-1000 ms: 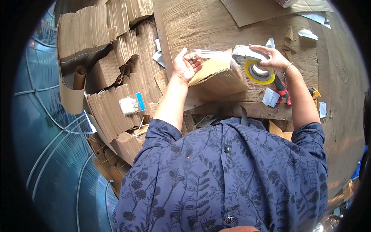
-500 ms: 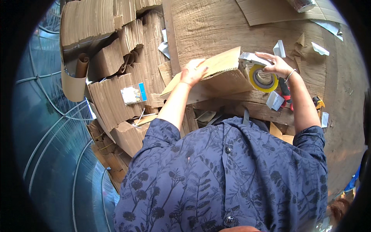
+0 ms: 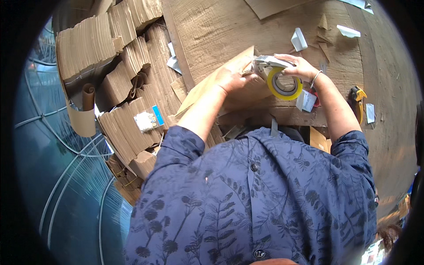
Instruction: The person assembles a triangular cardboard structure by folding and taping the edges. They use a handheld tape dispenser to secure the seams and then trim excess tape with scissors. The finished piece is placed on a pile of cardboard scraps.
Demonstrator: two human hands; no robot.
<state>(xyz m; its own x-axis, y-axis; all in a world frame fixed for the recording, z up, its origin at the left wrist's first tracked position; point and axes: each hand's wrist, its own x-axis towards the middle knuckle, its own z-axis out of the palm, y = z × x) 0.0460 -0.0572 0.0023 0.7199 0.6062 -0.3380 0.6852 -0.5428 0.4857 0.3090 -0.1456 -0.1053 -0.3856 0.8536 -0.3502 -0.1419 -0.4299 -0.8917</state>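
A brown cardboard box [image 3: 207,90] is tilted in front of me. My left hand [image 3: 232,79] grips its upper side, with the fingertips near the end where the tape goes on. In my right hand [image 3: 300,68] is a tape dispenser [image 3: 268,61], its metal head against the right end of the box. A yellow-rimmed roll of clear tape [image 3: 274,88] hangs on the dispenser below my fingers. The underside of the box is hidden from view.
Stacks of folded cardboard [image 3: 86,42] fill the left, with a small clear packet [image 3: 148,119] on them. On the wooden tabletop [image 3: 212,26] lie white paper scraps [image 3: 299,39], a red-handled tool [image 3: 316,99] partly covered by paper, and a yellow-and-black cutter [image 3: 360,95].
The dispenser head has come over the box's right end, and my left hand has slid along the box closer to it. The whole view has shifted a little.
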